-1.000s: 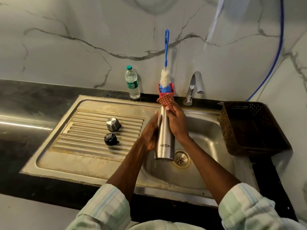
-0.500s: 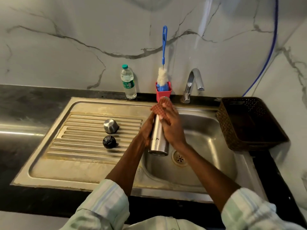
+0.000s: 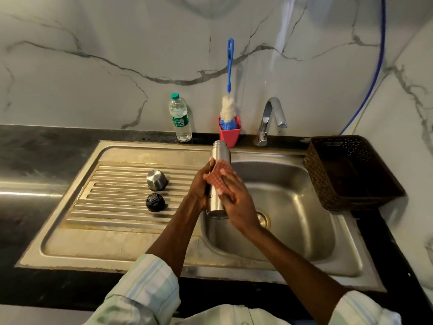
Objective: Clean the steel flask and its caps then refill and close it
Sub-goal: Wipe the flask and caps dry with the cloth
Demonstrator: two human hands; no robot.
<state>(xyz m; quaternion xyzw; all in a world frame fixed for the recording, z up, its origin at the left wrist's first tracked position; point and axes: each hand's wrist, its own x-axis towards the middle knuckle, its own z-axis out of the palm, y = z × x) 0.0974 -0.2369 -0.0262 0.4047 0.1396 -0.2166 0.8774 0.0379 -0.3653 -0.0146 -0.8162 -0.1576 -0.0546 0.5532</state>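
The cylindrical steel flask point(image 3: 219, 158) stands near-upright, mouth up, over the sink basin point(image 3: 293, 184); left hand point(image 3: 199, 186) grips it, right hand point(image 3: 239, 200) presses a red checked cloth point(image 3: 219, 178) round it.

Pretty clearly a home kitchen. You've got a steel sink point(image 3: 304, 235) with a ribbed drainboard point(image 3: 117, 200) set into a black stone counter point(image 3: 35, 146), a chrome tap point(image 3: 269, 120) at the back, and marble-look wall panels point(image 3: 93, 55) behind it. There's also a bottle brush point(image 3: 228, 90) standing in a red cup point(image 3: 230, 134), a water bottle point(image 3: 180, 118) and a brown basket point(image 3: 328, 184) by the basin.
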